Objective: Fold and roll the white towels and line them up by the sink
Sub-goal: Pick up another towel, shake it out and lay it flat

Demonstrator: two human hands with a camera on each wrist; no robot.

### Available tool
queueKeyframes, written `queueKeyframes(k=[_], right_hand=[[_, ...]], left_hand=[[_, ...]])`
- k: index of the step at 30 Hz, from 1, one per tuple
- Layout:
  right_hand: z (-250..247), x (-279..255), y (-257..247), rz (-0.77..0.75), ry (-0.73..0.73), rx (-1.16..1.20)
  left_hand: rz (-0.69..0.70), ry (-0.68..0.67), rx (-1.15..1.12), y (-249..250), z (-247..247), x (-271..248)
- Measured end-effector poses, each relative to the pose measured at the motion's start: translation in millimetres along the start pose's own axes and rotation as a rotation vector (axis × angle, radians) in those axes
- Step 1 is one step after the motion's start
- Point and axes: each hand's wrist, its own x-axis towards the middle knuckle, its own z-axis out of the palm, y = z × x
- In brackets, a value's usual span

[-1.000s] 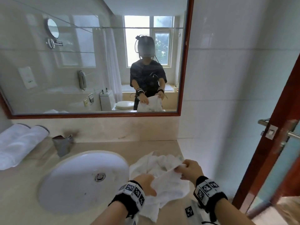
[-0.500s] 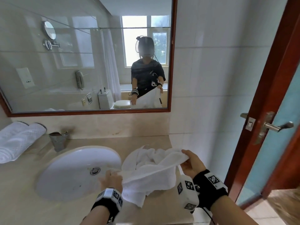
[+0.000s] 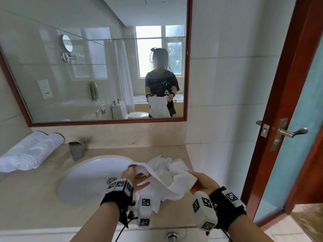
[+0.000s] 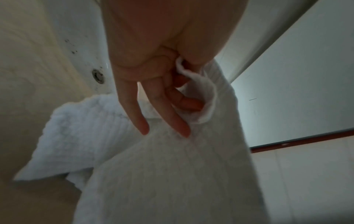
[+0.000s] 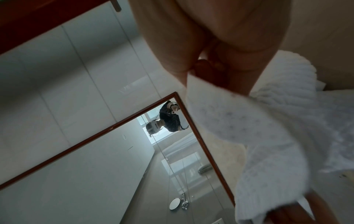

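The white towel point(image 3: 172, 182) hangs above the counter point(image 3: 35, 198) right of the sink point(image 3: 90, 179), its top edge running left to right between the left hand point(image 3: 135, 179) and right hand point(image 3: 203, 183), each pinching one corner; the crumpled remainder sags below them, toward the counter

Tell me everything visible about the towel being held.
The towel is white, with a ribbed, waffle-like weave in the wrist views. It is unfolded and rumpled, stretched between both hands above the counter, right of the sink. The left hand pinches one edge, two fingers straight along the cloth; the right hand pinches another corner. Its middle sags and bunches; whether it touches the counter is unclear.
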Motion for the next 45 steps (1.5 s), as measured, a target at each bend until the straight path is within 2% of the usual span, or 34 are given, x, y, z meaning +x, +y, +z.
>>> queueKeyframes(k=[6, 9, 14, 16, 17, 21, 25, 29, 34, 37, 40, 41, 43, 45], right_hand=[[25, -45, 15, -0.069, 0.041, 0.201], [45, -85, 30, -0.212, 0.0, 0.374], [87, -185, 40, -0.554, -0.089, 0.264], [102, -222, 33, -0.697, -0.095, 0.212], [108, -238, 29, -0.764, -0.095, 0.184], [126, -285, 15, -0.985, -0.077, 0.121], [133, -308, 7, -1.07, -0.108, 0.057], [136, -289, 1, -1.053, -0.084, 0.014], [133, -237, -13, -1.036, -0.038, -0.013], [135, -200, -35, -1.064, -0.045, -0.012], [140, -147, -78, -1.129, -0.042, -0.004], [144, -122, -94, -1.155, -0.013, 0.006], [152, -63, -124, -1.152, 0.147, -0.02], [152, 18, -147, -1.014, 0.295, -0.148]], left_hand=[[0.079, -0.066, -0.1, 7, -16, -79], [0.212, -0.009, -0.05, 17, -31, -123], [0.415, -0.164, -0.084, 56, -41, -197], [0.499, -0.282, -0.123, 78, -43, -228], [0.589, -0.302, -0.163, 88, -43, -245], [0.838, -0.225, -0.162, 121, -33, -304], [0.985, -0.163, -0.13, 131, -28, -324], [1.066, -0.155, 0.015, 124, -25, -304], [1.131, -0.124, 0.095, 126, -24, -248], [1.203, -0.127, 0.137, 142, -14, -206], [1.311, -0.094, 0.213, 172, 8, -152], [1.342, -0.074, 0.281, 185, 17, -125], [1.364, -0.031, 0.527, 204, 38, -58], [1.209, 0.001, 0.96, 214, 53, 26]])
